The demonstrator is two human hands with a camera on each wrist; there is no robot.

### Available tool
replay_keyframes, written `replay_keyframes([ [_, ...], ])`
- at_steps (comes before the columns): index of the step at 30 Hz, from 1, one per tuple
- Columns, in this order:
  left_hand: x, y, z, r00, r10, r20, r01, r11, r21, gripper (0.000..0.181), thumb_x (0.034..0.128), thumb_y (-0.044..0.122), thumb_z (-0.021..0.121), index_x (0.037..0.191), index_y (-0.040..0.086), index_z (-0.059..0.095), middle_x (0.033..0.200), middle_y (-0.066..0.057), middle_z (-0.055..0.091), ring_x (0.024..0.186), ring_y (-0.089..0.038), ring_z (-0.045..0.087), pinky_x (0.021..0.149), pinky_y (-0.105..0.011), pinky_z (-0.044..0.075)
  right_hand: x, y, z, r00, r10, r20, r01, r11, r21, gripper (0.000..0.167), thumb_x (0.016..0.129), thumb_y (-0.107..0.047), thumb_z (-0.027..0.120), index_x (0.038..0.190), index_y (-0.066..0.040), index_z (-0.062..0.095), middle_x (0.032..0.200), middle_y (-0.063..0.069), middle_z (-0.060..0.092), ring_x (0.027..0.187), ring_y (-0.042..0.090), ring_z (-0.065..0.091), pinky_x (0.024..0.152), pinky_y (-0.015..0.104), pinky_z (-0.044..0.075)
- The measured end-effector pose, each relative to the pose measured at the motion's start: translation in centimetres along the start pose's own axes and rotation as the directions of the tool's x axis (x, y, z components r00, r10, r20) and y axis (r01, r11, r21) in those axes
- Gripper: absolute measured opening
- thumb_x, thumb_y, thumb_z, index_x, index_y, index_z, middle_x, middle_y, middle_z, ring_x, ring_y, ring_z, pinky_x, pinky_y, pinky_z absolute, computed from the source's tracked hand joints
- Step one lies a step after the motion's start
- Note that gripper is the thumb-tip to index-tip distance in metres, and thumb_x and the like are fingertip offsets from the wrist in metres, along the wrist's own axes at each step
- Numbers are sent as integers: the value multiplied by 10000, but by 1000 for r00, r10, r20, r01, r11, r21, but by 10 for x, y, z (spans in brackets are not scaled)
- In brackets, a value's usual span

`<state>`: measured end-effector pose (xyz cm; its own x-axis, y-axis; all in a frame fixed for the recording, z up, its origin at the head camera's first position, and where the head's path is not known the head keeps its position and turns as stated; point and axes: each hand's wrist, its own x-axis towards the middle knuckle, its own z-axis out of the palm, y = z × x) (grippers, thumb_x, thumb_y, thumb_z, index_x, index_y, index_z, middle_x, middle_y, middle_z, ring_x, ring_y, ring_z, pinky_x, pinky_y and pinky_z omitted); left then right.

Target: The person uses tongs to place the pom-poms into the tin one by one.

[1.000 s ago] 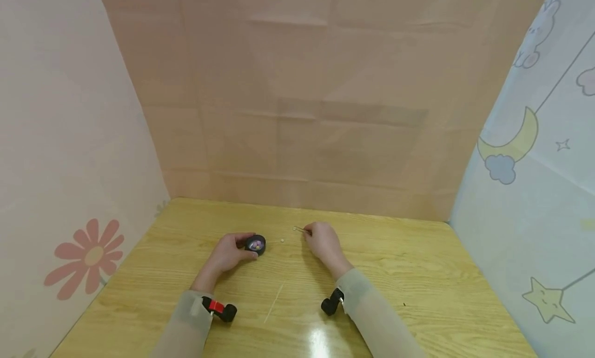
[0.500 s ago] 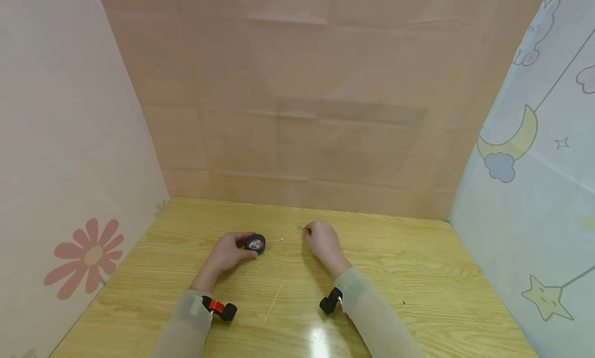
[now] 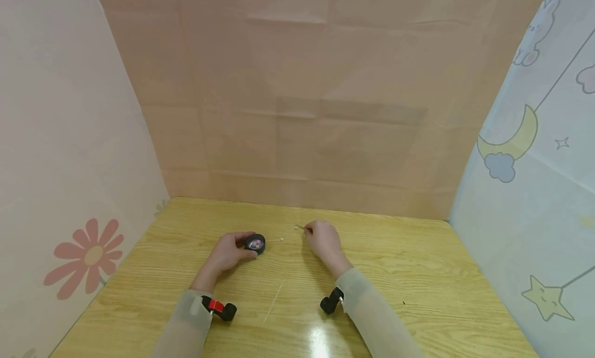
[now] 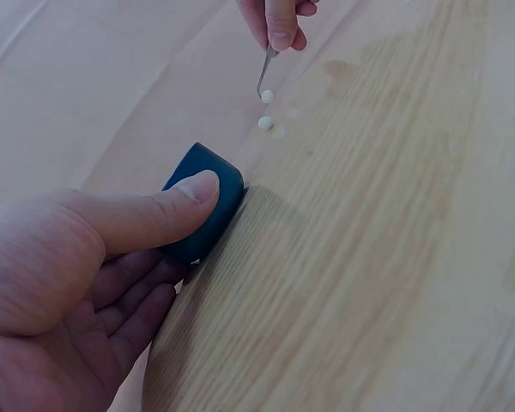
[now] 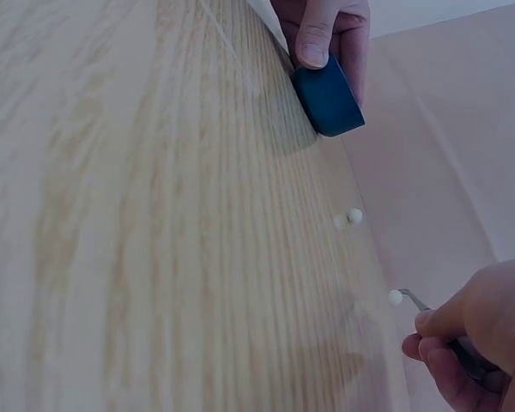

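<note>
My left hand [image 3: 229,252] holds a small dark round dish [image 4: 216,219] on the table, thumb against its near side and fingers at its far side. Purple and yellow pieces lie in the dish in the head view. My right hand [image 3: 323,246] pinches bent-tip metal tweezers [image 5: 416,302], pointing left. Their tip is at a small white bead [image 5: 396,297]; whether they grip it I cannot tell. A second white bead [image 5: 354,215] sits on the table between the dish and the tweezers.
The wooden table [image 3: 418,280] runs back to a tan paper wall [image 3: 302,156]. Patterned panels stand at the left and right. A thin pale line [image 3: 274,301] and a small dark speck [image 3: 404,302] show on the tabletop. Black wrist mounts sit on both sleeves.
The tweezers' prongs look closer together than a second ago, and their tip has shifted very slightly. The left hand, the dish and the second bead stay in place.
</note>
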<state>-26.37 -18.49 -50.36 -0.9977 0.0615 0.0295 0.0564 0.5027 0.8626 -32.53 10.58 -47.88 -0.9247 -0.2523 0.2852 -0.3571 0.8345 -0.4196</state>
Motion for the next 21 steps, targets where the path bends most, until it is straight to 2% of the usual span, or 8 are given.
replay_keyframes([
  [6, 0, 0, -1, 1000, -3, 1, 3, 1000, -9, 607, 874, 135, 907, 1436, 68, 688, 1401, -157, 687, 1305, -354, 626, 1126, -559, 456, -1, -2, -4, 1000, 1, 2, -1, 1000, 22, 147, 1029, -150, 731, 1074, -90, 857, 1012, 68, 810, 850, 210, 757, 725, 394, 620],
  [10, -1, 1, -1, 1000, -7, 2, 7, 1000, -15, 604, 873, 132, 907, 1434, 71, 691, 1399, -151, 689, 1307, -353, 626, 1129, -554, 455, -5, -8, -5, 999, -35, -18, 36, 997, 63, 132, 1017, -133, 745, 1058, -77, 858, 983, 62, 810, 830, 193, 750, 715, 377, 614],
  [21, -1, 1, -2, 1000, -9, 4, 9, 1000, -19, 608, 880, 153, 907, 1443, 85, 688, 1391, -139, 696, 1278, -325, 645, 1113, -544, 472, -19, -55, -3, 987, -159, 6, 154, 967, 201, 143, 1022, -122, 743, 1074, -42, 849, 900, 13, 799, 645, 48, 627, 596, 260, 539],
])
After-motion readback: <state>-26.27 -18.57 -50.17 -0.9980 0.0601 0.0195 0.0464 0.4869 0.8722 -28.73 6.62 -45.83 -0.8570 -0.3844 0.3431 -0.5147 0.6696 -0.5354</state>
